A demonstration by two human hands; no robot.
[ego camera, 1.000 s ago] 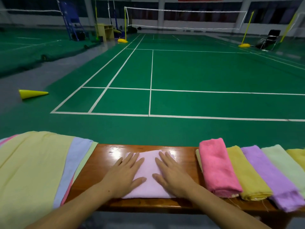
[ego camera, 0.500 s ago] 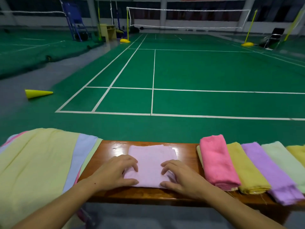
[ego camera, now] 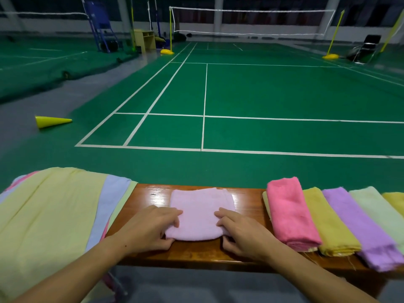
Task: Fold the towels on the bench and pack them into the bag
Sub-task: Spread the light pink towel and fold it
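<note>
A folded pale pink towel is shown lying flat at the middle of the wooden bench. Its near left corner is gripped by the left hand, fingers curled on top and thumb tucked at the near edge. Its near right corner is pinched likewise by the right hand, fingers bent over the cloth and thumb below the edge. At 3 o'clock of this towel, a row of folded towels is laid side by side across the bench: a bright pink towel, then a mustard towel, a purple towel and a pale green towel. At 9 o'clock, a stack of unfolded cloths is draped over the bench end, pale yellow uppermost. A yellow cone is seen lying on its side on the floor at 11 o'clock.
</note>
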